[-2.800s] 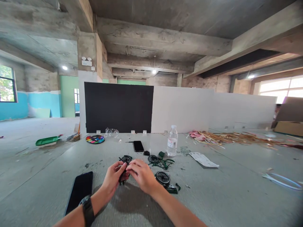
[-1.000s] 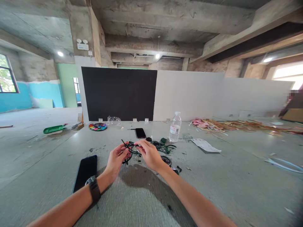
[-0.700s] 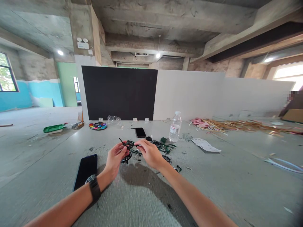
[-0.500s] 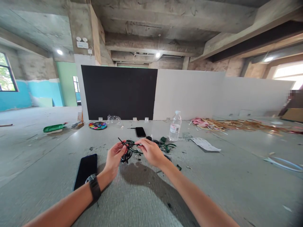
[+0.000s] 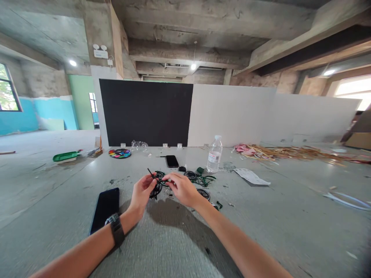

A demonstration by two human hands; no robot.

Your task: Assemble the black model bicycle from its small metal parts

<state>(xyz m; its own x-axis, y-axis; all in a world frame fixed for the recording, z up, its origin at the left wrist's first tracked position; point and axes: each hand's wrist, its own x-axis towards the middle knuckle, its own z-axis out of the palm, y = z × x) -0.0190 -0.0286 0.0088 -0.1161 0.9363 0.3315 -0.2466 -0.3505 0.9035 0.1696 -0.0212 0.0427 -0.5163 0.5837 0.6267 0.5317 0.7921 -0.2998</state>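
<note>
The left hand [image 5: 141,193] pinches a small dark model bicycle [image 5: 155,190] with round, thin-spoked wheels, over the grey, streak-textured worktop [image 5: 290,231]. The right hand [image 5: 182,189], fingertips nearly closed at the model bicycle's right side, has shifted slightly left, narrowing the gap; its exact hold cannot be told. Beyond stands a clear plastic bottle [image 5: 213,156].

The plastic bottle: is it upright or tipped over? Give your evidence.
Upright: the plastic bottle rests on its base, with its neck pointing up.
</note>
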